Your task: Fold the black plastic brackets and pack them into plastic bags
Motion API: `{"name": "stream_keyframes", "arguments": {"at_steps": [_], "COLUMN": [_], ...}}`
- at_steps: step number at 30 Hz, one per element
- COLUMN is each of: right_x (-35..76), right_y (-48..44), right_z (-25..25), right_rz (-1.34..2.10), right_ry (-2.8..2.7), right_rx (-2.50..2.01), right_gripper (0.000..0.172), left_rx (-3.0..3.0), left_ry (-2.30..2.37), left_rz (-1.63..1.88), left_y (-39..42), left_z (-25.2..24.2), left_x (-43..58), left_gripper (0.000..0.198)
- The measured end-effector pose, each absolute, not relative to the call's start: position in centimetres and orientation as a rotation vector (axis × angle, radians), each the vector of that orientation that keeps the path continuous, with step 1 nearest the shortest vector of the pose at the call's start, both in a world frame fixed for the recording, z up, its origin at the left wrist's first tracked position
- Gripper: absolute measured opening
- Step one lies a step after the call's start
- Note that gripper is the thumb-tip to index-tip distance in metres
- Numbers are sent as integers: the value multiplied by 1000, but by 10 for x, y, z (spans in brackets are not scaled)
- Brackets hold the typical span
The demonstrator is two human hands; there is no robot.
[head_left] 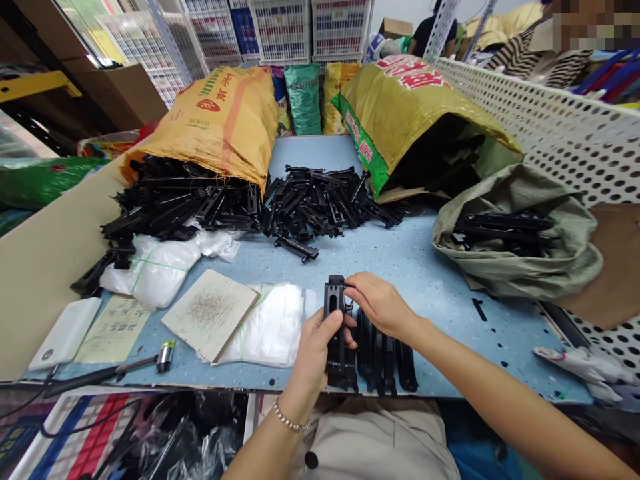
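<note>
My left hand (pixel 320 340) is wrapped round a long black slotted plastic part (pixel 334 293), thumb on its face, held upright near the table's front edge. At the upper right side of that part, the fingers of my right hand (pixel 381 303) are pinched together; whatever they grip is hidden. Just right of the held part, several similar black plastic pieces (pixel 387 363) lie side by side, partly under my right hand. A loose pile of black parts (pixel 320 203) spreads over the blue tabletop (pixel 400 257) farther back.
A yellow sack (pixel 225 127) spills black parts at left; an olive sack (pixel 410 113) and a grey-green bag (pixel 520 273) stand right. White plastic bags (pixel 275 327), a square board with grit (pixel 210 310), a battery (pixel 165 355) and a white device (pixel 65 333) lie left. A perforated white panel (pixel 560 133) borders the right.
</note>
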State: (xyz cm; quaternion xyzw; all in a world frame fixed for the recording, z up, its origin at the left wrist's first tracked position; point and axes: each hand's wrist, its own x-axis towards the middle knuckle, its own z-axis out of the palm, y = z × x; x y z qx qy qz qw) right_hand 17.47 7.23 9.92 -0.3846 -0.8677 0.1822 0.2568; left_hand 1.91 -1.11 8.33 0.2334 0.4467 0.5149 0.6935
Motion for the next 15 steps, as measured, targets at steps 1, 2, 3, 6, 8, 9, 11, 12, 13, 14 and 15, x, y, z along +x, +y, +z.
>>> {"name": "stream_keyframes", "arguments": {"at_steps": [1,2,3,6,8,9,11,12,13,14,15], "right_x": [174,173,171,162,161,164,179,190,202,213,223], "right_y": [69,62,53,19,-1,-7,-14,-15,-16,-16,-17], "right_z": [99,98,97,91,85,82,76,72,67,60,52], "right_rz": [616,724,790,739,774,867,1011,992,903,784,674], "right_ry": [-2328,-2322,-2350,-2500,-2498,-2454,-2310,-2239,-2172,-2119,-2083], "right_rx": [-1078,-1084,-1048,-897,-987,-1075,-1281,-1392,-1510,-1621,-1709], "right_gripper": [39,40,40,39,39,40,41,39,35,32,34], "left_rx": [490,460,435,426,504,565,680,709,713,691,653], "left_ry": [1014,1023,1025,1032,1074,1108,1201,1250,1293,1327,1350], "left_rz": [1165,1185,1206,1250,1270,1265,1231,1197,1152,1104,1061], "left_y": [-10,-10,-9,-9,-10,-11,-12,-13,-13,-14,-15], "left_z": [82,81,79,76,74,72,67,63,58,53,47], "left_x": [18,17,16,12,9,7,1,-3,-6,-8,-9], "left_gripper": [37,38,40,41,40,39,42,46,51,54,57]}}
